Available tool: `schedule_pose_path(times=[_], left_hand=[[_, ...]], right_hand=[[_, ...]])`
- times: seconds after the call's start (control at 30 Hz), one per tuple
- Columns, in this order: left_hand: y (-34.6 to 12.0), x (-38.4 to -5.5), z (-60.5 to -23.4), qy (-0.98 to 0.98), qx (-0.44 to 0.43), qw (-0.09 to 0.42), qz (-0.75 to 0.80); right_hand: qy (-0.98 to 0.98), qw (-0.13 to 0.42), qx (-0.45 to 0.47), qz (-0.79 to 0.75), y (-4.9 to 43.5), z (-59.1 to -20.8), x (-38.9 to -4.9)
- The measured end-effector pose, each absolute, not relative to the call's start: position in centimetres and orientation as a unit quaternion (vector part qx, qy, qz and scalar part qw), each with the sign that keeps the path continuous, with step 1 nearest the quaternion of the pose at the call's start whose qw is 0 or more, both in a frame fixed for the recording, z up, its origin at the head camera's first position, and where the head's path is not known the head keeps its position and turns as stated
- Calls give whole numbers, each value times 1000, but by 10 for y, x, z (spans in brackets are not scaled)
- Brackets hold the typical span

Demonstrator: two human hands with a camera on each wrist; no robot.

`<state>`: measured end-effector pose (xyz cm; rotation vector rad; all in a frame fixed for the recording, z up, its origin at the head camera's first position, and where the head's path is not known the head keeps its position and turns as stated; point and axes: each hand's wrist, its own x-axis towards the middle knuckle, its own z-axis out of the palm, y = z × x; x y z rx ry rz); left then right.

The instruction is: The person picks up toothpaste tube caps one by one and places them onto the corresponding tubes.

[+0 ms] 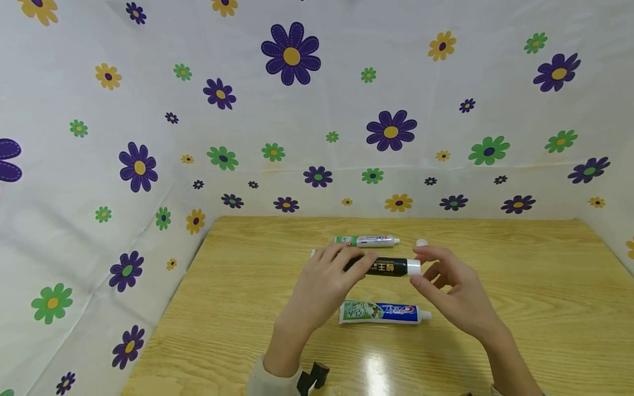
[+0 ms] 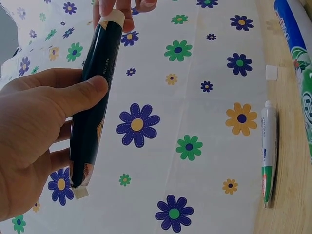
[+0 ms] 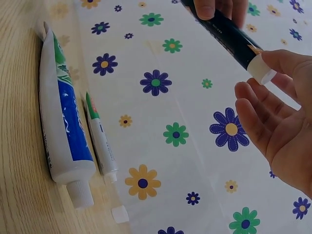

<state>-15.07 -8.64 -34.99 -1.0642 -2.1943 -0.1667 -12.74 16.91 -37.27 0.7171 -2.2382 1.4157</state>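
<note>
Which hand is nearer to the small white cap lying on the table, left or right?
The right hand: in the head view it is just below the small white cap. The left hand is farther left, holding the black tube.

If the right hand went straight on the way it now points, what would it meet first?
The right hand would meet the white cap of the black tube, which its fingers seem to pinch, though depth is unclear.

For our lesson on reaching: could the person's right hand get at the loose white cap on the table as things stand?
Probably yes: the loose white cap lies just beyond the right hand, nothing visibly between, though that hand now pinches the black tube's cap.
</note>
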Motion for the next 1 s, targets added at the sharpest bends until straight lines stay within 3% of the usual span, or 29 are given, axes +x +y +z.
schedule_pose_path(times=[1.0], left_hand=[[-87, -149, -352, -861, -408, 294, -75]], right_hand=[[-773, 189, 311, 519, 160, -379, -130]])
